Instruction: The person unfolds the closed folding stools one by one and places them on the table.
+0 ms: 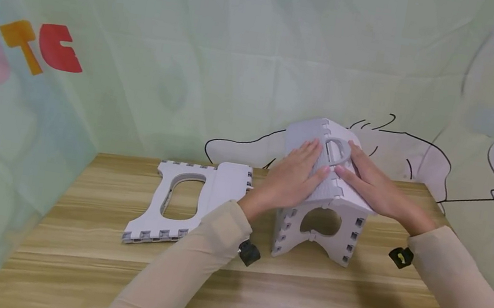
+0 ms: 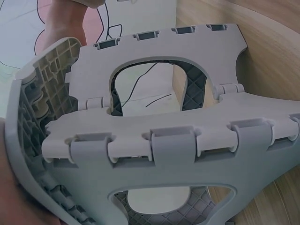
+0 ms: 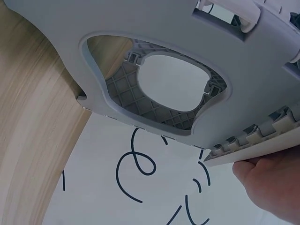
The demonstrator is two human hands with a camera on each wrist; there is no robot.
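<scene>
A grey and white plastic folding step stool (image 1: pixel 323 202) stands on the table, its top bent up in a ridge along the middle hinge. My left hand (image 1: pixel 294 174) lies with straight fingers on the left half of the top. On the right half rests my right hand (image 1: pixel 373 186), fingers also extended, beside the grey carry handle (image 1: pixel 342 152). The left wrist view shows the stool's hinged side panels (image 2: pixel 159 89) partly folded inward. In the right wrist view, the side panel (image 3: pixel 154 84) has an oval opening, and the right hand (image 3: pixel 272 183) touches the top from outside.
A second stool (image 1: pixel 182 203), folded flat, lies left of the standing one, partly behind the left sleeve. The wooden table (image 1: pixel 253 304) meets a printed cloth backdrop (image 1: pixel 203 62) close behind both stools. Small dark wrist devices (image 1: pixel 401 257) hang beneath the forearms.
</scene>
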